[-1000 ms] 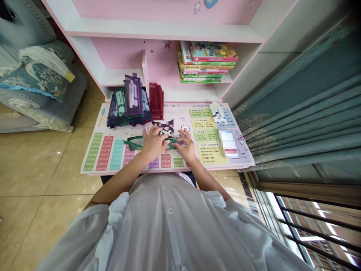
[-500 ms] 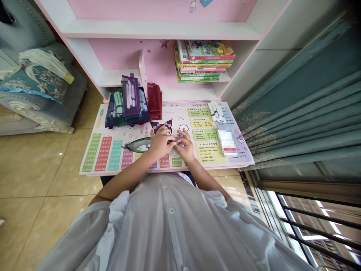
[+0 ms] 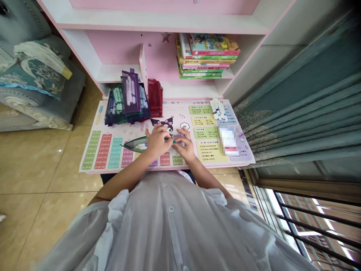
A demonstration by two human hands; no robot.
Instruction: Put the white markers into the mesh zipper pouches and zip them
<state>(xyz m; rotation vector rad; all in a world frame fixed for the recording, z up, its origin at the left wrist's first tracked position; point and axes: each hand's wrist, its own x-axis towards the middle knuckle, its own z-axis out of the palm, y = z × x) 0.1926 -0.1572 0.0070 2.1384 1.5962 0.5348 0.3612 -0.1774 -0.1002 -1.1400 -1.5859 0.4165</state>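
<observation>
The left hand (image 3: 156,142) has its fingers (image 3: 159,130) curled together over the right part of a green mesh zip pouch (image 3: 133,145), though the hand hides whether they clamp it; the right hand (image 3: 184,147) has its fingers (image 3: 180,140) drawn together, pinching the pouch's narrow green end just beside the left hand. From the fingers the pouch runs out leftward, its long axis nearly level across the body; the left hand is nearer its bulk, and a white marker (image 3: 142,145) shows through the mesh. Under the fingers lies a printed multiplication mat (image 3: 132,130) on the pink counter (image 3: 113,172); ahead of the left fingers stands a pile of mesh pouches (image 3: 115,111) filled with markers, a purple pouch (image 3: 131,96) on top and a red mesh pouch (image 3: 155,98) just right of it; ahead of the right fingers lie loose markers (image 3: 218,109), with a pixelated packet (image 3: 228,141) to their right; farther ahead, books (image 3: 207,56) stand stacked on a shelf (image 3: 203,77).
</observation>
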